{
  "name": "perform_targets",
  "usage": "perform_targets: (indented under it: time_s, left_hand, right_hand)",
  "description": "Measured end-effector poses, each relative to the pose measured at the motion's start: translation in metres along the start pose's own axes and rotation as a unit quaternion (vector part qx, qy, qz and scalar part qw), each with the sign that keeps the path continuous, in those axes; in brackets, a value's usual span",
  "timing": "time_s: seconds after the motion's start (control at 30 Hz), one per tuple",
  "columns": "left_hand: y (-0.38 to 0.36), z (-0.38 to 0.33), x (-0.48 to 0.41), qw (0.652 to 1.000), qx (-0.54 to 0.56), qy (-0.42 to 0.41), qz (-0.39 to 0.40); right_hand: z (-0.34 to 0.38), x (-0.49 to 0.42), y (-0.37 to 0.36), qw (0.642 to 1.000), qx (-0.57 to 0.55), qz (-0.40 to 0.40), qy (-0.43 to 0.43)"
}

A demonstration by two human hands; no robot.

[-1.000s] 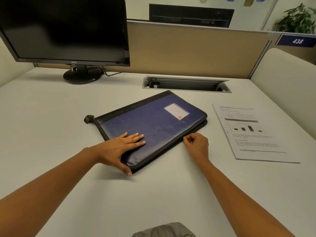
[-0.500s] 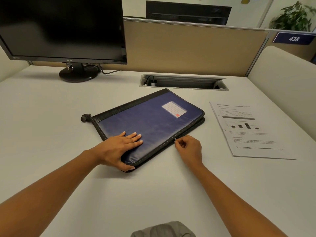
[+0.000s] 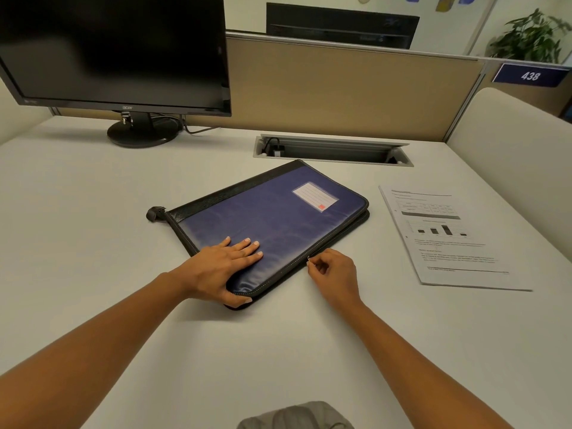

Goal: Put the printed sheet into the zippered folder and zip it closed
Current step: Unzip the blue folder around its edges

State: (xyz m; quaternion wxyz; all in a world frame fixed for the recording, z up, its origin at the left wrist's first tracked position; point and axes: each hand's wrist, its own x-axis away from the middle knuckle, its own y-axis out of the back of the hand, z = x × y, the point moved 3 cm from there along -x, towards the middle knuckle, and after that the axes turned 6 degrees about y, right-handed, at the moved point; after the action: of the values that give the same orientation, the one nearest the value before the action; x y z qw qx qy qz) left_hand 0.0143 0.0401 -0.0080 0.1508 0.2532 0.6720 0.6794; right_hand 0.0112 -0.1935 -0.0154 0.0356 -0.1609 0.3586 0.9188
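Left hand (image 3: 226,264) presses flat on the soft-looking, padded zippered folder (image 3: 278,218) at centre frame while right hand (image 3: 334,274) pinches its small zipper pull (image 3: 309,259), probably the best hold.

navy folder (image 3: 272,224) with black trim, white label (image 3: 315,196) with red square, white sheet (image 3: 445,239) with black bars, black monitor (image 3: 114,51)

A person's left hand (image 3: 223,267) and right hand (image 3: 335,274), with bare forearms (image 3: 102,345).
The fingernails (image 3: 247,240) are short with pale tips; a rumpled fold of grey clothing (image 3: 297,418) shows between the arms.
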Motion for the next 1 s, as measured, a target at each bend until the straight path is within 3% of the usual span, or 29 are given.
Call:
perform_targets:
  time_s: [0.5,0.67,1.0]
  left_hand:
    - [-0.001,-0.001,-0.002,1.0,-0.001,0.0,-0.006]
    - [-0.002,-0.004,-0.004,1.0,-0.001,0.009,-0.013]
    - [-0.002,-0.007,-0.005,1.0,0.003,0.014,-0.021]
  right_hand:
    - [0.015,0.011,-0.01,0.998,-0.037,0.036,0.033]
    - [0.025,0.021,-0.02,0.993,-0.055,0.081,0.064]
    - [0.024,0.021,-0.02,0.992,-0.078,0.082,0.055]
